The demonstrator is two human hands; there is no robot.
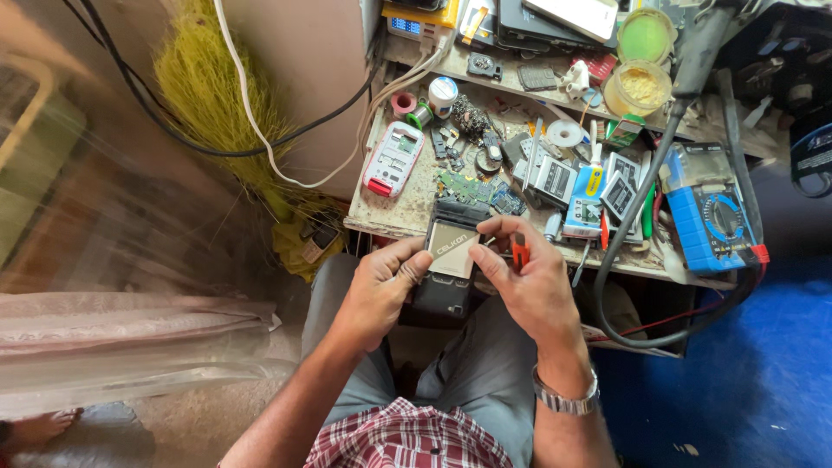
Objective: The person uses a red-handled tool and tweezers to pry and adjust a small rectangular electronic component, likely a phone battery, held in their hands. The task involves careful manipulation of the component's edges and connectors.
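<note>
Left hand (381, 290) grips the opened black phone (446, 260) at its left edge, over the lap, near the workbench (407, 212). Right hand (529, 282) pinches an orange-handled tool (520, 252) and touches the phone's right edge.

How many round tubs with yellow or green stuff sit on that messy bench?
2. A green-filled tub stands at the bench's far edge, and a tub of yellow paste sits just in front of it. Clutter may hide others.
</note>
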